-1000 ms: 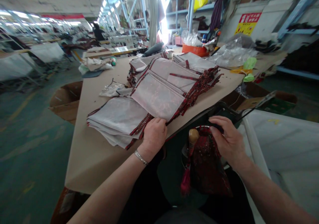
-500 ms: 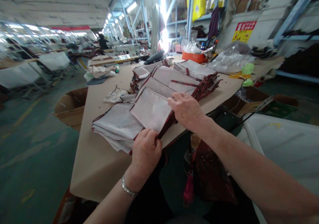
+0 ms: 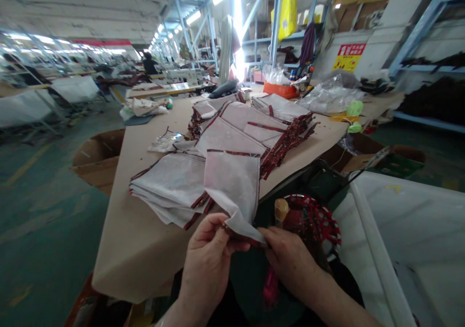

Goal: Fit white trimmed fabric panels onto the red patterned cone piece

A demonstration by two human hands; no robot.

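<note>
A pale fabric piece with dark red edging (image 3: 232, 174) hangs over the table's near edge. My left hand (image 3: 209, 249) pinches the left end of its lower red edge. At the right end of that edge, my right hand (image 3: 290, 259) has its fingers closed on the same piece. To the left lies a stack of similar pale pieces (image 3: 170, 179). Behind the held piece, a larger pile of pale pieces (image 3: 236, 128) spreads across the table, its red edges bunched on the right.
The brown-topped table (image 3: 134, 240) extends away from me. On it are an orange basket (image 3: 280, 90) and clear plastic bags (image 3: 332, 94). A cardboard box (image 3: 98, 160) stands left, a white bin (image 3: 410, 230) right. A red round item (image 3: 312, 220) sits below the table edge.
The held piece has been pulled toward me, its near edge now lifted and folded. My right hand has moved down from its upper right side to the near edge, beside my left hand.
</note>
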